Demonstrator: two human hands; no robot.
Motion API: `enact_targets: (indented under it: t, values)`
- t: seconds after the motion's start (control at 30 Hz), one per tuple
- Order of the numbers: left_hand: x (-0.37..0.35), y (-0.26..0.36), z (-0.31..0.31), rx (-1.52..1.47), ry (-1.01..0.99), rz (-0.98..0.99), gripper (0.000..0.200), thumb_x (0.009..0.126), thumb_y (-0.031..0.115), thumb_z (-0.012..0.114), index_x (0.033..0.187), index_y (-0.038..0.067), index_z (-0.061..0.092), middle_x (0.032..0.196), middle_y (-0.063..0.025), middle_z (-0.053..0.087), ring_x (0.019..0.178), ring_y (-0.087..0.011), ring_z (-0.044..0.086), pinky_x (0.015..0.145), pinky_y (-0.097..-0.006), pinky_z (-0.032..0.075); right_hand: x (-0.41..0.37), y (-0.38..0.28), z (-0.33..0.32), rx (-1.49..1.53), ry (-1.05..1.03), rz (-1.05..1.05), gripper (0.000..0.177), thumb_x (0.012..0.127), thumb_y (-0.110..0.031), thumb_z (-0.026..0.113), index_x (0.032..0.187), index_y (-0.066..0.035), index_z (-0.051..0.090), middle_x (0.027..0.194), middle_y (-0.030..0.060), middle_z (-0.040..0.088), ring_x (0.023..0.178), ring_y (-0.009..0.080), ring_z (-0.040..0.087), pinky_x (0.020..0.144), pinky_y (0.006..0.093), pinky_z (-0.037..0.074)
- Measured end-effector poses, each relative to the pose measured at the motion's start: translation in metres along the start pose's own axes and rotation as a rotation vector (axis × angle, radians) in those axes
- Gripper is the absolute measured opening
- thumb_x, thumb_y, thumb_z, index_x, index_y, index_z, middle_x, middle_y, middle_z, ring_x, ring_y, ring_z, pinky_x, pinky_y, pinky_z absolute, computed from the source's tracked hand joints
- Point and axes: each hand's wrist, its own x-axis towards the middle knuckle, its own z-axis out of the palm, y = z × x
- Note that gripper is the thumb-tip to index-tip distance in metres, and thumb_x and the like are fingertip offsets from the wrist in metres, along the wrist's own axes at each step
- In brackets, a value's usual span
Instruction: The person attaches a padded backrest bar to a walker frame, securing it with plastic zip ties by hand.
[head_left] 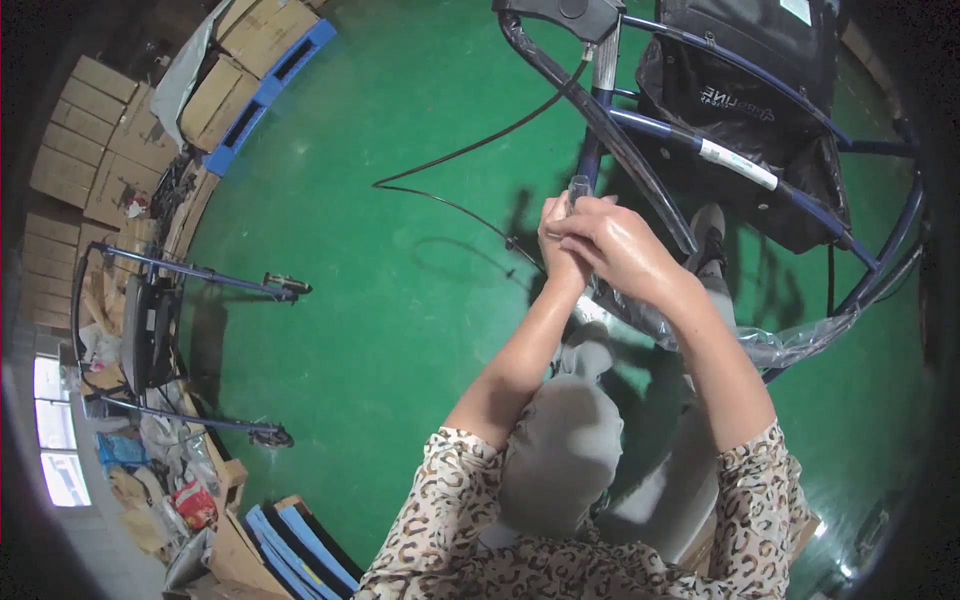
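A dark blue frame tube (591,150) of a rollator runs down to my hands, with clear plastic at its lower end. Closed around that end is my left hand (563,245). My right hand (622,248) overlaps it, fingers pinched together beside the tube; what they pinch is hidden. A thin black cable (445,160) loops out over the floor from the upper part of the frame. The rollator's black bag (740,130) hangs to the right, behind a crossbar with a white label (738,164). Clear plastic film (790,345) wraps the curved tube below.
Another blue rollator frame (185,268) lies at the left, its wheels toward me. Cardboard boxes (95,130) are stacked behind it, near a blue pallet (268,95). Blue-edged boards (290,550) lean at the lower left. The floor (350,330) is green.
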Motion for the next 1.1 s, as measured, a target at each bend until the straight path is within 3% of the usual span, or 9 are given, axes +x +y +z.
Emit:
enact_targets:
  t: [0.03,0.13,0.23,0.33,0.43,0.63,0.73,1.03,1.1]
  values:
    - [0.001,-0.005,0.000,-0.133,-0.007,-0.034,0.028,0.073,0.026,0.075,0.068,0.011,0.051,0.070,-0.0003,0.043,0.066,-0.0137,0.046,0.061,-0.0290,0.041,-0.002,-0.001,-0.002,0.004,-0.004,-0.004,0.017,0.093,-0.007,0.052,0.107,-0.008,0.062,0.087,0.0109,0.058,0.077,0.0274,0.052,0.069,0.0355,0.040]
    - [0.000,-0.004,0.001,0.263,0.055,-0.039,0.019,0.076,0.015,0.059,0.093,0.006,0.062,0.086,-0.0028,0.052,0.075,-0.0148,0.056,0.069,-0.0277,0.046,-0.007,-0.003,-0.008,0.371,0.099,0.164,0.015,0.089,-0.010,0.058,0.103,-0.011,0.057,0.078,0.0023,0.055,0.071,0.0143,0.047,0.068,0.0277,0.038]
    - [-0.005,0.016,0.000,0.637,0.041,0.150,0.012,0.079,0.022,0.061,0.082,0.010,0.061,0.084,-0.0059,0.054,0.073,-0.0201,0.057,0.065,-0.0336,0.046,-0.012,-0.001,-0.008,0.478,0.122,0.250,0.013,0.089,-0.010,0.058,0.101,-0.013,0.057,0.074,-0.0025,0.052,0.067,0.0081,0.044,0.066,0.0234,0.037]
    - [-0.003,0.004,0.000,0.636,0.097,0.168,0.009,0.074,0.018,0.063,0.077,0.009,0.063,0.084,-0.0062,0.054,0.071,-0.0226,0.058,0.062,-0.0375,0.047,-0.010,-0.002,-0.006,0.460,0.134,0.256,0.023,0.092,-0.013,0.058,0.115,-0.013,0.058,0.074,-0.0035,0.050,0.067,0.0078,0.042,0.065,0.0231,0.035]
    - [0.005,-0.021,-0.003,0.179,0.088,0.032,0.007,0.075,0.013,0.058,0.073,0.007,0.058,0.084,-0.0073,0.054,0.068,-0.0223,0.058,0.059,-0.0377,0.047,-0.005,-0.004,-0.004,0.405,0.155,0.255,0.027,0.093,-0.015,0.057,0.120,-0.013,0.061,0.076,-0.0014,0.053,0.068,0.0100,0.044,0.065,0.0253,0.036]
    - [-0.001,-0.002,0.006,-0.299,0.048,-0.161,0.006,0.084,0.008,0.043,0.084,0.012,0.048,0.063,-0.0020,0.045,0.054,-0.0144,0.049,0.048,-0.0270,0.040,0.003,0.001,0.005,0.304,0.200,0.144,0.028,0.090,-0.010,0.058,0.117,-0.006,0.063,0.111,0.0086,0.066,0.089,0.0180,0.062,0.083,0.0297,0.046]
    - [0.001,-0.009,0.005,-0.238,0.060,-0.166,0.005,0.090,0.016,0.052,0.089,0.011,0.049,0.063,-0.0041,0.052,0.056,-0.0152,0.055,0.049,-0.0273,0.045,0.003,-0.001,0.005,0.284,0.185,0.157,0.028,0.090,-0.009,0.056,0.116,-0.006,0.065,0.114,0.0114,0.066,0.097,0.0220,0.062,0.087,0.0312,0.045]
    - [0.000,-0.009,0.006,-0.197,0.067,-0.131,0.020,0.093,0.023,0.048,0.077,0.016,0.041,0.057,0.0031,0.037,0.047,-0.0088,0.039,0.039,-0.0267,0.031,0.008,-0.007,0.005,0.282,0.179,0.198,0.021,0.090,-0.008,0.054,0.107,-0.004,0.065,0.108,0.0096,0.067,0.089,0.0206,0.062,0.083,0.0311,0.046]
    - [-0.002,-0.004,0.007,-0.086,0.090,-0.080,0.016,0.084,0.015,0.048,0.069,0.017,0.041,0.057,0.0037,0.038,0.051,-0.0088,0.039,0.043,-0.0271,0.034,0.009,-0.006,0.007,0.295,0.185,0.217,0.017,0.090,-0.009,0.054,0.102,-0.004,0.065,0.105,0.0086,0.068,0.086,0.0196,0.063,0.081,0.0305,0.046]
